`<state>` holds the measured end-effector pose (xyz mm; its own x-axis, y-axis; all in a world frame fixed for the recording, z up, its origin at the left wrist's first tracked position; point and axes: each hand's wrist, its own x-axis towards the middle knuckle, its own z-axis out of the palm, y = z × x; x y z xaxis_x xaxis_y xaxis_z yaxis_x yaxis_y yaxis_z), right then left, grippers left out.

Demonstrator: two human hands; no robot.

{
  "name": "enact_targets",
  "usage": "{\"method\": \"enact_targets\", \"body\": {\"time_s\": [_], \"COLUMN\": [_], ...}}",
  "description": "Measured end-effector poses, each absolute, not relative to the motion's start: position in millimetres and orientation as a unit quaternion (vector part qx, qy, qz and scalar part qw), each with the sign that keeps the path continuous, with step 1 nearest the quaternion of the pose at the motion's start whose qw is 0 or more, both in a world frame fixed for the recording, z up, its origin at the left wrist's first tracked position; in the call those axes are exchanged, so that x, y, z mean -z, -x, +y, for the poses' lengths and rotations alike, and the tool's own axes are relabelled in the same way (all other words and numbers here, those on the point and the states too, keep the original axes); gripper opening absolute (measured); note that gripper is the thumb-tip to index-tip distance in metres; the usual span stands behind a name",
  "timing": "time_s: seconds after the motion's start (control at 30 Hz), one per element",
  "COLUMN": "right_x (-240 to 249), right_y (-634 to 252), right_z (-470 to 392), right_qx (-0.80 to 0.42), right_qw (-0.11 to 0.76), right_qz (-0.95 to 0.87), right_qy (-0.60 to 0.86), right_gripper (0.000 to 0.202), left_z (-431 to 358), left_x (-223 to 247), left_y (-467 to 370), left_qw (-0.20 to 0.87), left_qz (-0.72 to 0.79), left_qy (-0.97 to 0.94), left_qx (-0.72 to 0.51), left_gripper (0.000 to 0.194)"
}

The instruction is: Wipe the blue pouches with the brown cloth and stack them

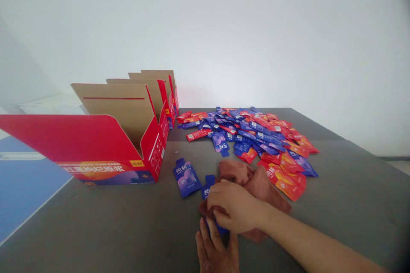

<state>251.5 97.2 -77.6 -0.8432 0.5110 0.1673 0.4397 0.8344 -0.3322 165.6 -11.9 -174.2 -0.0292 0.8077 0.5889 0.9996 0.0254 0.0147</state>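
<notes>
On the grey table, my right hand grips part of a reddish-brown cloth and presses it over a blue pouch. My left hand lies just below with its fingers spread, their tips on the lower end of blue packaging. Another blue pouch rests flat to the left of the cloth. Behind the cloth is a large heap of blue and red pouches. A red-orange pouch lies at the cloth's right side.
Several open red cardboard boxes stand in a row on the left, flaps raised. The grey table runs back toward a white wall. A blue surface shows at the far left, beyond the table.
</notes>
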Motion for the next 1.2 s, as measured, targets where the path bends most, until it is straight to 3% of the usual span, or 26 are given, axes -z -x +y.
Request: {"method": "enact_targets", "body": {"time_s": [0.1, 0.33, 0.5, 0.63, 0.97, 1.1, 1.2], "right_x": [78, 86, 83, 78, 88, 90, 88], "right_y": [-243, -252, -257, -248, -256, -266, -263], "right_z": [94, 136, 119, 97, 137, 132, 117], "right_qx": [-0.127, -0.075, -0.083, -0.116, -0.074, -0.086, -0.125], "right_qw": [0.093, 0.103, 0.154, 0.100, 0.104, 0.177, 0.170], "right_qz": [-0.951, -0.913, -0.932, -0.961, -0.922, -0.926, -0.943], "right_qy": [0.266, 0.387, 0.317, 0.232, 0.367, 0.322, 0.258], "right_gripper": [0.011, 0.015, 0.012, 0.010, 0.015, 0.017, 0.018], "left_z": [-12, -12, -12, -13, -13, -13, -14], "left_x": [174, 180, 184, 185, 183, 178, 178], "left_y": [-165, -162, -162, -163, -162, -162, -163], "left_qw": [0.220, 0.229, 0.227, 0.243, 0.251, 0.215, 0.209], "left_qz": [-0.681, -0.676, -0.673, -0.670, -0.664, -0.677, -0.681], "left_qy": [0.664, 0.669, 0.672, 0.666, 0.683, 0.678, 0.674], "left_qx": [0.217, 0.205, 0.209, 0.219, 0.169, 0.189, 0.196], "left_gripper": [0.034, 0.041, 0.039, 0.032, 0.035, 0.042, 0.038]}}
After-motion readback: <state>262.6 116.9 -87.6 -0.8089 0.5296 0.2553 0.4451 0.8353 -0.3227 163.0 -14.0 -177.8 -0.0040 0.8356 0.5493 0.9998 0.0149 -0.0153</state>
